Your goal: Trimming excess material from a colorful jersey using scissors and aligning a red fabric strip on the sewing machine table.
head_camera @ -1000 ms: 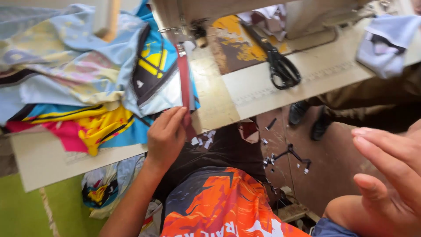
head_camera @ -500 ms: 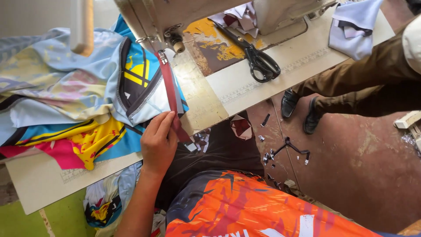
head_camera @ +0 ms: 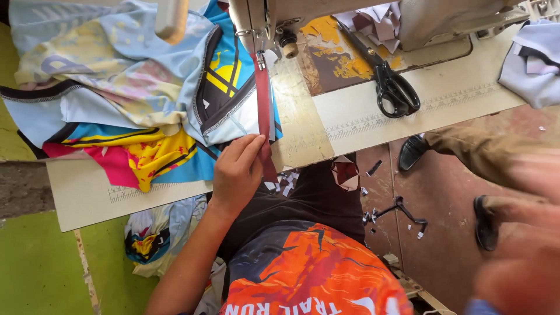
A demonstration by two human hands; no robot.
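Fingers of the left hand [head_camera: 236,172] pinch a dark red strip [head_camera: 263,122] under the sewing machine [head_camera: 350,17]; the right hand [head_camera: 519,274] is blurred, its grip unreadable.

My right hand [head_camera: 525,256] is blurred beyond reading its grip, right of the sewing machine [head_camera: 350,23]. That machine's top is cut off by the frame edge. Its needle is too small to make out.

a sewing workshop: sewing machine [head_camera: 350,17], scissors [head_camera: 388,81], ruled worktable [head_camera: 373,111], heaped sportswear fabric [head_camera: 116,99].
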